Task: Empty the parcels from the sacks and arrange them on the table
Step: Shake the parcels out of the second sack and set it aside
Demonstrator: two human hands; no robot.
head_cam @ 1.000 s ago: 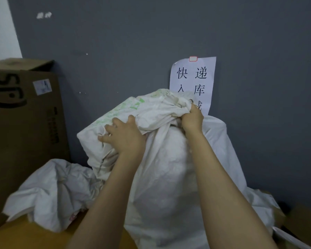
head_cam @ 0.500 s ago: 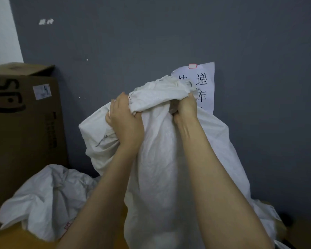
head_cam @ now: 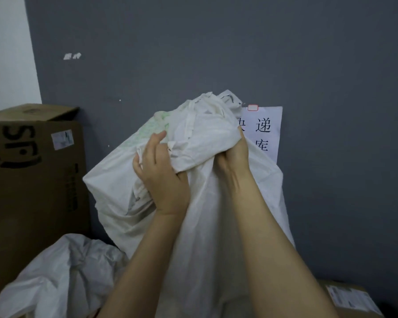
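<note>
Both my forearms rise from the bottom edge toward frame centre. My left hand (head_cam: 163, 180) and right hand (head_cam: 233, 157), close together, each clench bunched fabric at the top of the white sack (head_cam: 216, 226), which hangs at frame centre before the grey wall (head_cam: 216, 42).

Large white woven sack (head_cam: 207, 237): standing at centre, in front of grey painted wall (head_cam: 216, 53).
Left hand (head_cam: 163, 177) and right hand (head_cam: 233, 157): gripping its bunched top, side by side.
White paper notice (head_cam: 265, 131): hanging on wall, behind sack top, at right.
Tall brown cardboard box (head_cam: 32, 180): standing at left against wall.
Crumpled white sack (head_cam: 62, 278): lying lower left, before box.
Labelled brown cardboard parcel (head_cam: 349, 299): lying lower right.
</note>
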